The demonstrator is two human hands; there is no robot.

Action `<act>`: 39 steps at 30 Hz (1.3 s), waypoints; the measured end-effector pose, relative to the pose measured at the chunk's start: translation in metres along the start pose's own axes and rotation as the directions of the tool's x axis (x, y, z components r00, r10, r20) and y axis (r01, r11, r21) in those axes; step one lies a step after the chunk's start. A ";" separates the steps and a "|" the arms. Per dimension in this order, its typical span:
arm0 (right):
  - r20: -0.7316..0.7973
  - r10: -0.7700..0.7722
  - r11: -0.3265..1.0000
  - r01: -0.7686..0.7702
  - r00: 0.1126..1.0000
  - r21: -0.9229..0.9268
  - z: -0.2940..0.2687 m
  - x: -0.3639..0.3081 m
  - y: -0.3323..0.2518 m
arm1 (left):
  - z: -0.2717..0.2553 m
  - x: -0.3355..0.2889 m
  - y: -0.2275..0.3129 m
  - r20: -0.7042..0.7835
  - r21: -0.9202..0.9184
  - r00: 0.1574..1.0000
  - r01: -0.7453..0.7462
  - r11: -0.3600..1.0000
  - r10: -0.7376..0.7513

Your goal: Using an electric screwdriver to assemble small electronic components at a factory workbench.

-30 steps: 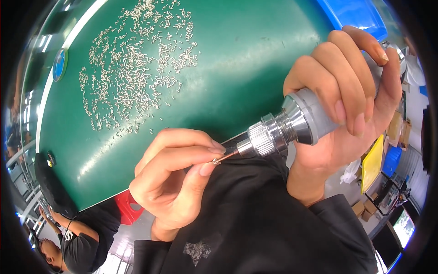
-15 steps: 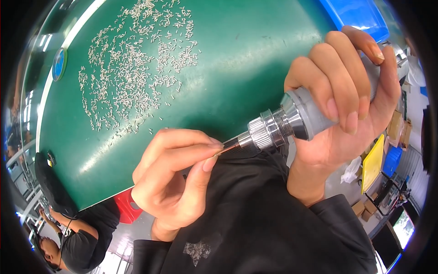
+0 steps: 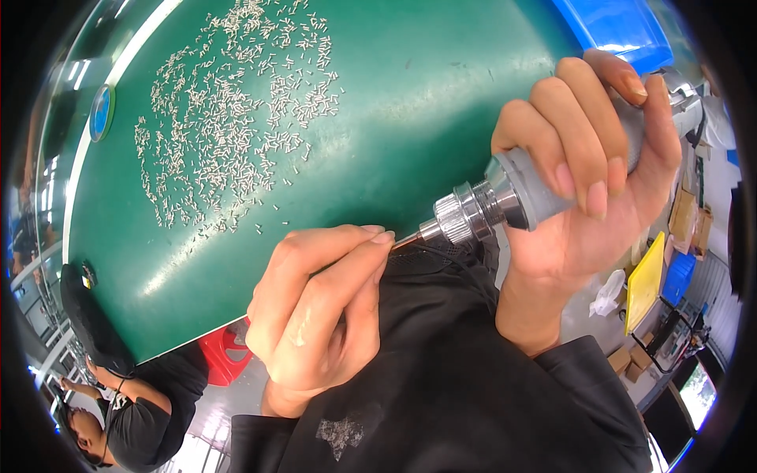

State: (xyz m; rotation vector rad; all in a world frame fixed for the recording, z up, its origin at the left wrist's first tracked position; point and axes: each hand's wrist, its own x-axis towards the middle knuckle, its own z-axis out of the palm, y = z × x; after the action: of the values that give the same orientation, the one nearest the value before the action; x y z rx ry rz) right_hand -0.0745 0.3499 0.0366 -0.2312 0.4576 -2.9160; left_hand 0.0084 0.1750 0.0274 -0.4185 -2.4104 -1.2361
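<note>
My right hand [image 3: 591, 189] is wrapped round the grey body of an electric screwdriver [image 3: 464, 214], whose silver knurled nose slants down to the left. A thin coppery bit [image 3: 408, 240] sticks out of that nose. At its tip, the fingers of my left hand [image 3: 315, 311] are pinched together. Whatever sits between those fingertips is hidden, and the left thumb is mostly behind the fingers. Both hands are in front of my dark clothing, at the near edge of the table. Many tiny silvery pin-like pieces [image 3: 236, 118] lie scattered across the green table top [image 3: 418, 102], away from both hands.
A blue bin [image 3: 623, 31] stands at the far right of the table, and a small round blue dish [image 3: 101, 113] at its left edge. Someone in dark clothes [image 3: 150, 426] is at the lower left, near a red stool [image 3: 225, 359]. Cardboard boxes [image 3: 684, 217] are off to the right.
My left hand has shifted slightly right and rolled over, so its fingers now cover the bit's tip and the thumb. The screwdriver has moved only a little.
</note>
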 end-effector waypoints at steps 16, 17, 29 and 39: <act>-0.209 -0.124 0.992 0.119 0.970 -0.038 -0.003 0.006 -0.027 | -0.034 0.068 -0.007 0.129 0.210 0.991 0.005 0.978 -0.033; -0.237 -0.098 0.995 0.094 0.967 -0.028 0.000 0.004 -0.027 | -0.044 0.083 -0.008 0.103 0.324 0.992 0.031 0.945 -0.068; -0.120 -0.031 1.000 0.031 0.992 -0.002 -0.010 0.004 -0.027 | -0.048 0.276 -0.156 0.097 0.718 0.950 0.140 0.682 -0.297; -0.096 0.020 1.000 -0.018 0.995 0.022 -0.012 0.008 -0.026 | -0.039 0.293 -0.201 0.176 0.745 0.979 -0.061 0.664 -0.107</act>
State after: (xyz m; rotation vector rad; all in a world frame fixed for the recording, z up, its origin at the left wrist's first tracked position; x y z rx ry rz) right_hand -0.0882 0.3766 0.0342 -0.0831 0.4402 -2.9210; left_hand -0.3272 0.0535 0.0469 -0.2548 -2.8322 -0.0998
